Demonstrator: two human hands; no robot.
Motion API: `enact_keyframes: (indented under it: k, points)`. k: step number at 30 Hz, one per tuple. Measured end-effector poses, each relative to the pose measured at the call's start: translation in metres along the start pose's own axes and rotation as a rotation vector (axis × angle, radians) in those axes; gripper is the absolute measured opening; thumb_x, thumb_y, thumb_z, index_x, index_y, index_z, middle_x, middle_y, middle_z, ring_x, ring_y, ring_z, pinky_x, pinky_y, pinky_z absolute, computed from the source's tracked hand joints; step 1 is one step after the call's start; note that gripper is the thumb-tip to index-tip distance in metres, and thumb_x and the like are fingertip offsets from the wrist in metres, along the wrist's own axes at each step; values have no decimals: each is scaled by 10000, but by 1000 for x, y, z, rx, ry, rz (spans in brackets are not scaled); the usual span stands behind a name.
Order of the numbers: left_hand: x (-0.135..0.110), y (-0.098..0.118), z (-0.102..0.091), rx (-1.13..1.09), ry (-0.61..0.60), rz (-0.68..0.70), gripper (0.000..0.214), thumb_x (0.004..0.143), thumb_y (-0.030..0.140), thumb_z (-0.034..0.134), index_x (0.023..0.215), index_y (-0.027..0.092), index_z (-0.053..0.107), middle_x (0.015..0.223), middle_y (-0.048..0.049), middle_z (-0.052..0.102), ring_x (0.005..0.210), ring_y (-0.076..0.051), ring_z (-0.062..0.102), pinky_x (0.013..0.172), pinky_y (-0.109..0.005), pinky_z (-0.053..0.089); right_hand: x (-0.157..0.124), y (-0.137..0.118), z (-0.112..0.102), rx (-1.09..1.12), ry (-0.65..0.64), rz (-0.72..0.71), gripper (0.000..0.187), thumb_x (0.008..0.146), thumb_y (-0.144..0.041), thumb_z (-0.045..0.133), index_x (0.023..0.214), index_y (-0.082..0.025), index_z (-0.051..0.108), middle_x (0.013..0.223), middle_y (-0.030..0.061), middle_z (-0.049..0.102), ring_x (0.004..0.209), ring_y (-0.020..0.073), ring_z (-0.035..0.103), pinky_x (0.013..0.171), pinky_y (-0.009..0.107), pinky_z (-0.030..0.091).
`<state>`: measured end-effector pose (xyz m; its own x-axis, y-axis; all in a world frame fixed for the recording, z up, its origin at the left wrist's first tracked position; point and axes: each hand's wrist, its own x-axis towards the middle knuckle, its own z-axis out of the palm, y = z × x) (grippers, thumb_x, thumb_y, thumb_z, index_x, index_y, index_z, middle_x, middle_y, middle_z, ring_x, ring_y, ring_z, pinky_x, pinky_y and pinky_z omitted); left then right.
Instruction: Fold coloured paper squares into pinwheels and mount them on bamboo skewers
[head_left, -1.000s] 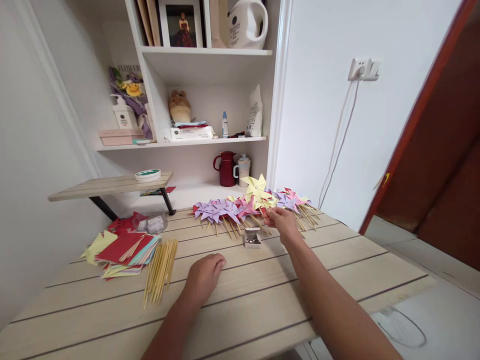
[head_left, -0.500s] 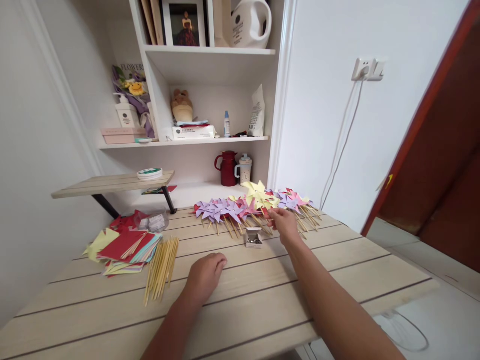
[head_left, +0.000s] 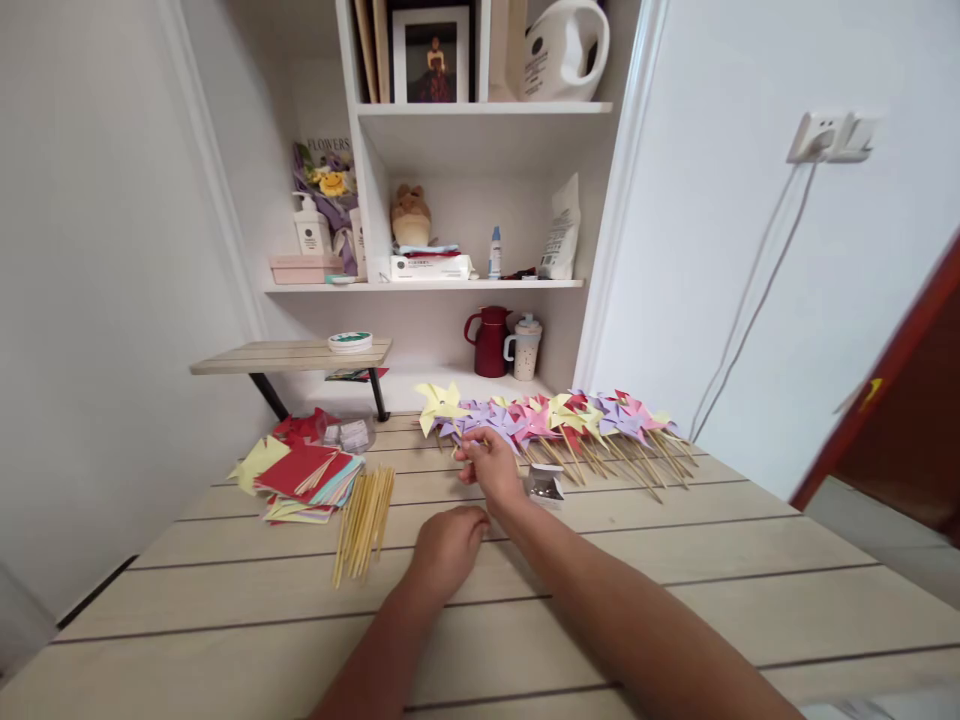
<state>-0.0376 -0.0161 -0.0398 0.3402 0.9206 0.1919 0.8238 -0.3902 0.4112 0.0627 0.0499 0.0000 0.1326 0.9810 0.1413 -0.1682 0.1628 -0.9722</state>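
The only word that reads clearly is "FLOWERS", in capitals on the wrapping of the bouquet (head_left: 327, 178), at about eleven o'clock beside the shelves. The pump bottle (head_left: 309, 232) in front of it, the white jug (head_left: 562, 45) at twelve o'clock, the flat box (head_left: 431, 267) and the white bag (head_left: 560, 230) all carry print. It is too small to read.

Bright, even daylight; soft shadows, wide-angle bending at edges, mostly sharp.

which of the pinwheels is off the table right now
The yellow pinwheel at the left end: the right hand holds it raised by its stick, while the other pinwheels lie in a row on the table.
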Motion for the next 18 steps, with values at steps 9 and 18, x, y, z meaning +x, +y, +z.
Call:
enact_keyframes:
  k: [9, 18]
  points:
    - [-4, 6, -2, 78, -12, 16, 311, 944, 269, 396, 1021, 238, 695, 1043, -61, 758, 968, -260, 691, 791, -331, 459, 46, 25, 28, -231, 92, -12, 156, 799, -235, 531, 884, -195, 657, 594, -32, 648, 371, 104, 575, 367, 173, 377]
    - [-8, 8, -3, 129, -19, 24, 290, 898, 228, 435, 996, 235, 708, 1017, -89, 764, 956, -285, 697, 830, -377, 479, 64, 32, 36, -401, 80, 28, 165, 785, -198, 574, 919, -193, 670, 593, -27, 665, 390, 109, 595, 416, 190, 416]
